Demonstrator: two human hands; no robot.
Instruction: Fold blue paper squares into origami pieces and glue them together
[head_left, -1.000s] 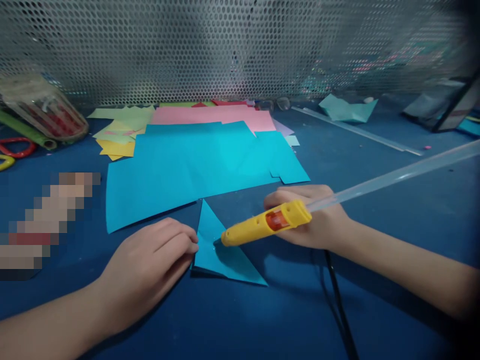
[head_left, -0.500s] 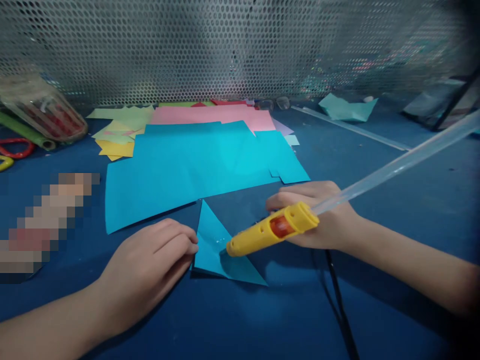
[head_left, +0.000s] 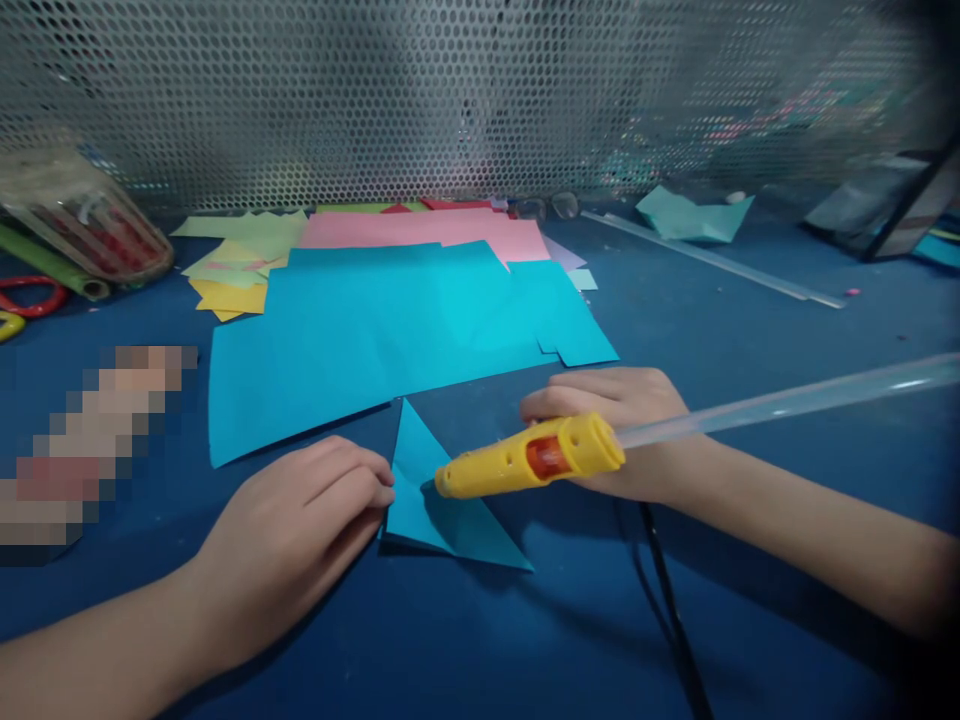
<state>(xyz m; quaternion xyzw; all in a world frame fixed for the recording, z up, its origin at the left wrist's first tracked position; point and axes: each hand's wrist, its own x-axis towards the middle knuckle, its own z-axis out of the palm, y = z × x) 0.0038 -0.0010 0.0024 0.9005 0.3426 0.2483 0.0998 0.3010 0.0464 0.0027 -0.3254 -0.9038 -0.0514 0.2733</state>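
My right hand (head_left: 615, 420) is closed around a yellow glue gun (head_left: 517, 462), its handle hidden behind the barrel and fingers. A long clear glue stick (head_left: 795, 400) sticks out of its back end toward the right. The dark nozzle tip touches or hovers just over a folded blue paper triangle (head_left: 465, 525) lying on the table; I cannot tell which. On the triangle's left edge, my left hand (head_left: 322, 530) pinches the paper between thumb and fingers. Behind both hands lies a large cut sheet of blue paper (head_left: 397, 320).
Coloured paper scraps (head_left: 240, 270), pink paper (head_left: 420, 230) and a folded pale green paper piece (head_left: 697, 218) lie at the back. A jar (head_left: 97, 220) and red scissor handles (head_left: 34, 295) are at left. A black cord (head_left: 667, 590) trails toward me; perforated metal (head_left: 450, 100) stands behind.
The glue gun's tip has shifted slightly left and up across the triangle. Its rear end and glue stick have dropped to a flatter angle. My left hand stays almost in place.
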